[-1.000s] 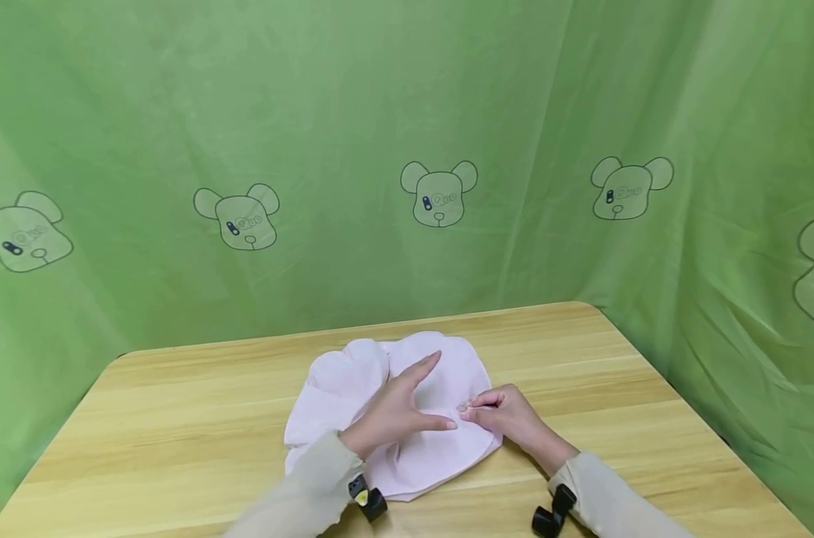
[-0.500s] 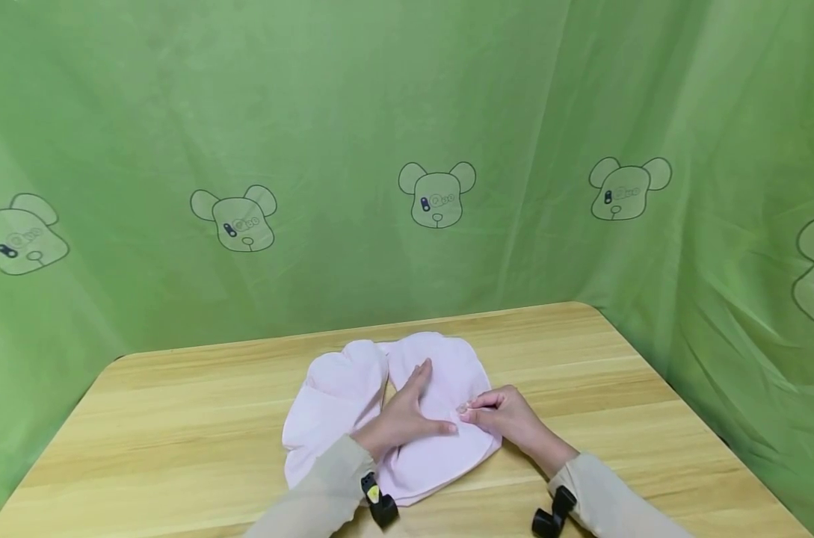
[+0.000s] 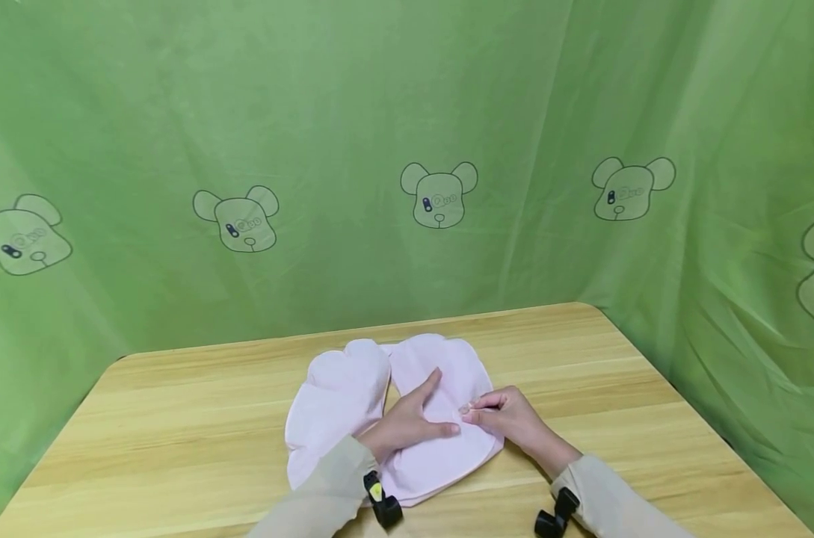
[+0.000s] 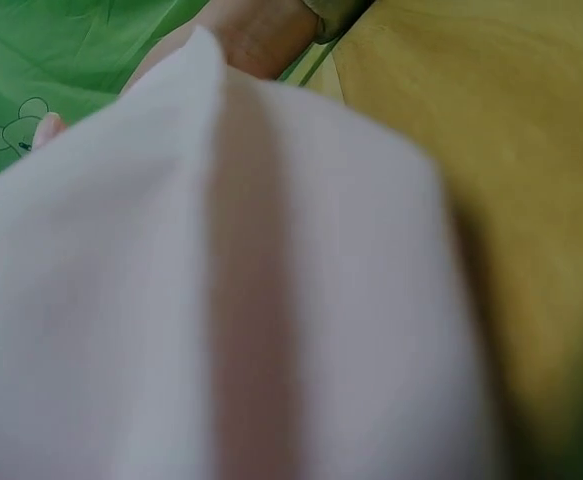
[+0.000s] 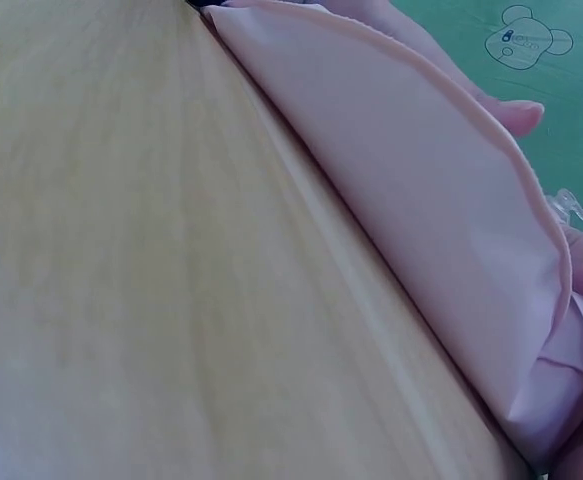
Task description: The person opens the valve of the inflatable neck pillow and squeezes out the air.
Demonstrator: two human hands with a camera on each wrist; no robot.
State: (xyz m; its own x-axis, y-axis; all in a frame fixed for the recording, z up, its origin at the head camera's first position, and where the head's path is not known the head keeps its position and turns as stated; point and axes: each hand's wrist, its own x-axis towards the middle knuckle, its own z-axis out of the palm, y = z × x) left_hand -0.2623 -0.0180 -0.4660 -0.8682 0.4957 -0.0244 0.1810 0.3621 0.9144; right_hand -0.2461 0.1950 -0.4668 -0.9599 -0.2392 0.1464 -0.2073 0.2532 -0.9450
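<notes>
A pale pink inflatable cushion (image 3: 335, 396) with a scalloped edge and a gap in its middle lies on the wooden table. My left hand (image 3: 409, 426) rests on its right half, thumb and fingers spread apart. At that half's right side, my right hand (image 3: 507, 418) pinches a small clear plastic valve (image 5: 563, 207) between thumb and forefinger. The right wrist view shows the cushion's underside (image 5: 411, 160) lifted a little off the table along its near edge. Blurred pink material (image 4: 371, 260) fills much of the left wrist view.
The wooden table (image 3: 178, 426) has rounded far corners. Green curtains (image 3: 339, 90) with bear-head outlines hang behind it and at its right. Black camera mounts (image 3: 383, 504) sit at both wrists.
My left hand has come down a little onto the cushion and shifted slightly right, and the middle gap shows more. My right hand keeps its pinch in nearly the same place.
</notes>
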